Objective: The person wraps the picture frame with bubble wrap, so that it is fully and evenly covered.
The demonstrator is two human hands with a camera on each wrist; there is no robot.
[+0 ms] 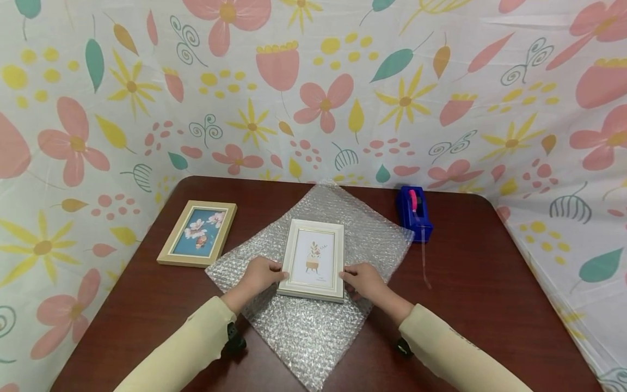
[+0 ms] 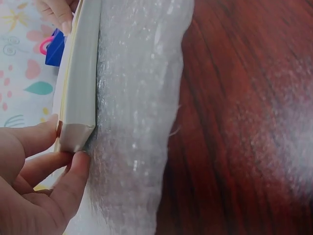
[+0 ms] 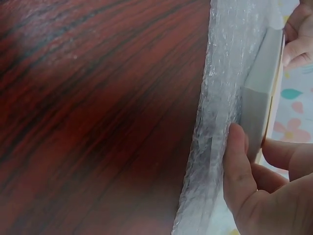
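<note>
a cream-white picture frame with gold inner trim [image 1: 312, 260] lies face up over the middle of a bubble wrap sheet [image 1: 313, 332], which is spread cornerwise on the dark red-brown wood-grain table [image 1: 480, 283]. the left hand [image 1: 260, 276] pinches the frame's left side near its lower corner, thumb on the front border and fingers curled beneath; the right hand [image 1: 367, 280] holds the opposite side in much the same way. whether the frame's near edge rests on the wrap or sits a little above it is hard to judge, since the fingers and the steep wrist views hide the gap.

the step in hand looks like positioning the frame on the sheet. to do it well, keep both sides level, leave the thumbs on the border and off the printed face, keep a similar margin of wrap all round, and slide the fingertips out gently so the film does not bunch.

as for writing, a line of small print sits under the potted-plant illustration [image 1: 313, 257], too fine to read, and the right sleeve [image 1: 455, 351] bears dark lettering that is equally illegible. no brand can be made out on the blue tape dispenser [image 1: 406, 212] or the gold-toned frame with the blossom picture [image 1: 198, 234].
</note>
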